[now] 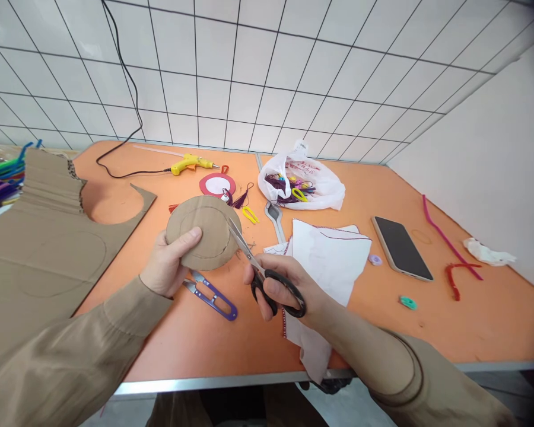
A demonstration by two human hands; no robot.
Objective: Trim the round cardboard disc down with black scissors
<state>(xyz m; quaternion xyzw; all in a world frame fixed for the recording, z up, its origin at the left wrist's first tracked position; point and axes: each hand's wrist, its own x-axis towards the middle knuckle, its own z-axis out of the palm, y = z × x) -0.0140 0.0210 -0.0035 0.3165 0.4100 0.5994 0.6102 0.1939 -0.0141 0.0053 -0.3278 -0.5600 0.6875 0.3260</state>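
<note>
My left hand (171, 258) grips the left side of a round cardboard disc (204, 228), its thumb lying on top. A smaller circle is drawn on the disc, and a cut line runs along its lower right part. In my right hand (289, 284) is a pair of scissors (247, 252) with black handles, fingers through the loops. The blades reach over the disc's right side, tips near the drawn circle. Whether a blade passes through the cardboard I cannot tell. Below the disc lie purple thread snips (213, 296). A red-rimmed white round piece (218, 184) rests behind it.
A yellow glue gun (191, 164) with a cord lies at the back. Cut cardboard (40, 255) covers the left side. Further right are a white plastic bag (324, 187), white cloth (324, 255), a phone (401, 248) and red and pink pipe cleaners (449, 234).
</note>
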